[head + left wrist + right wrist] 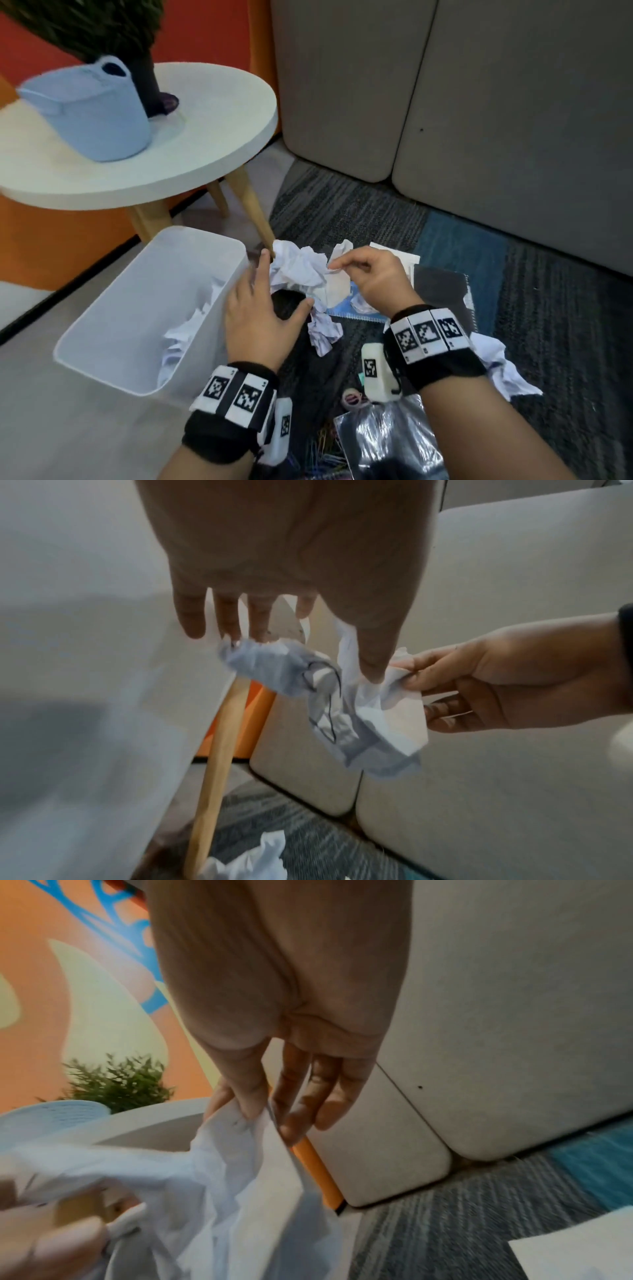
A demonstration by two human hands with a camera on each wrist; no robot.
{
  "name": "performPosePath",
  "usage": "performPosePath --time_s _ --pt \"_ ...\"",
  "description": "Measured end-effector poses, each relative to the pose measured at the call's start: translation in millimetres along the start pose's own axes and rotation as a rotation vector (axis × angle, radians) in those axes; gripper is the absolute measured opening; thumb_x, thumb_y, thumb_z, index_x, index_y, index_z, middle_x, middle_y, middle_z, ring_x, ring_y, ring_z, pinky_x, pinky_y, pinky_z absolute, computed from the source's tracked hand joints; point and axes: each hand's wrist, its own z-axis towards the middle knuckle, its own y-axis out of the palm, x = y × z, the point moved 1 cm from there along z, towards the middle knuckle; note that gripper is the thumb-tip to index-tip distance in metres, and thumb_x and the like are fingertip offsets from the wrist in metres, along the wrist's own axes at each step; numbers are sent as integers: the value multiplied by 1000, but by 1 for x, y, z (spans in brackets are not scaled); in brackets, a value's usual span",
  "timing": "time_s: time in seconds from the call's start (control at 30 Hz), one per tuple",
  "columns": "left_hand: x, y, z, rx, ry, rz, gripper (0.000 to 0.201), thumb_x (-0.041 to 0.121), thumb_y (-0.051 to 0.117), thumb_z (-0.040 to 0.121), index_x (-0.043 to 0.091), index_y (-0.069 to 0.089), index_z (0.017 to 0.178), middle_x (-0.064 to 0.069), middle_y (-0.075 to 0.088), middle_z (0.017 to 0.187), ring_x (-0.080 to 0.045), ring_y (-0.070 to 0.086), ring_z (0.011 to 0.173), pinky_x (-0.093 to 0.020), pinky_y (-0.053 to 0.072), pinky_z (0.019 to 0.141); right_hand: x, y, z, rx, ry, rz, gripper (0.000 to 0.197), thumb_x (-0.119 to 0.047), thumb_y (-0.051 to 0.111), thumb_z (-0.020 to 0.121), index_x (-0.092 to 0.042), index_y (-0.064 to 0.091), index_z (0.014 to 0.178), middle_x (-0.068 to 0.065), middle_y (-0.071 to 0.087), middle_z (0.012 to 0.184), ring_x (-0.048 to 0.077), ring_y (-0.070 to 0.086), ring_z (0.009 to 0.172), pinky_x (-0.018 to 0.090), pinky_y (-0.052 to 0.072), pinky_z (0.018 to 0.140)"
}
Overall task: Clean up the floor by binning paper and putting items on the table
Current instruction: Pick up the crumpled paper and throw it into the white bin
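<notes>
A large crumpled white paper point(301, 267) hangs in the air beside the open white bin point(137, 291). My right hand point(334, 268) pinches its right edge between thumb and forefinger; the right wrist view shows this pinch point(253, 1110) on the paper point(222, 1177). My left hand point(286, 279) is spread with straight fingers against the paper's left side, right next to the bin's wall. In the left wrist view its thumb lies on the paper point(342, 710). The bin holds crumpled paper point(181, 335). The round white table point(205, 130) stands behind the bin.
More crumpled paper point(323, 332) and another wad point(507, 370) lie on the carpet. A black notebook point(442, 287), a clear plastic bag point(387, 438), paper clips point(325, 448) and hair ties point(352, 399) lie there too. A blue basket point(96, 113) and a plant share the table. Grey sofa cushions point(479, 102) stand behind.
</notes>
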Motion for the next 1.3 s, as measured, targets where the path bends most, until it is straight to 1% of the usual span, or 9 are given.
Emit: performPosePath --time_s 0.07,0.17,0.37,0.53,0.73,0.97,1.13,1.2,1.3 --pt "4 -16 2 53 4 -38 83 59 65 74 33 28 144 -5 48 129 -28 41 120 -41 37 101 -15 4 -1 -67 -60 -12 38 1 58 88 -32 71 74 2 70 96 15 65 91 23 49 82" --pt "15 -38 0 97 31 -122 64 54 66 77 41 41 133 3 46 109 -21 43 109 -38 45 89 -41 8 -2 -128 -188 -89 38 2 55 87 -29 76 82 -6 69 93 7 64 88 18 49 79" --pt "20 -81 6 298 108 -212 33 38 69 82 29 57 112 7 51 105 -16 40 105 -35 44 89 -104 13 2 -149 -400 -131 35 5 55 85 -21 78 89 -13 64 89 -8 58 71 2 37 64" --pt "3 -114 9 381 24 -208 29 31 65 86 20 54 110 13 50 103 -2 30 102 0 33 76 -136 31 6 -199 -443 5 30 -1 57 89 -24 76 96 -8 63 113 1 60 102 14 49 86" --pt "-35 -126 -1 356 -166 -64 27 33 62 87 23 52 109 5 57 101 -20 41 108 -29 37 76 -121 54 8 -143 -366 94 25 -5 60 88 -24 73 96 -3 60 115 3 60 97 9 46 87" --pt "-52 -115 -13 290 -291 214 35 37 67 81 20 58 111 -9 57 113 -31 44 111 -44 38 92 -75 71 7 -138 -296 43 24 -1 60 87 -19 73 92 -1 64 102 22 62 84 13 49 81" --pt "-26 -91 -13 278 -38 202 30 34 66 81 23 61 108 -5 53 121 -27 43 117 -47 33 104 -47 63 5 -130 -215 -41 21 -6 59 87 -21 73 93 -4 63 99 12 61 80 10 44 78" --pt "-11 -71 -15 182 105 189 27 36 59 82 26 59 107 -2 53 120 -23 44 117 -44 35 104 -36 55 4 -153 -151 -80 20 -9 58 90 -22 72 95 -4 62 100 5 59 79 6 42 75" --pt "1 -36 -20 1 219 145 27 34 57 82 28 57 108 1 52 122 -21 46 117 -35 38 99 -15 40 6 -145 -67 -139 19 -12 58 91 -27 69 92 -6 60 101 3 57 77 17 44 76"
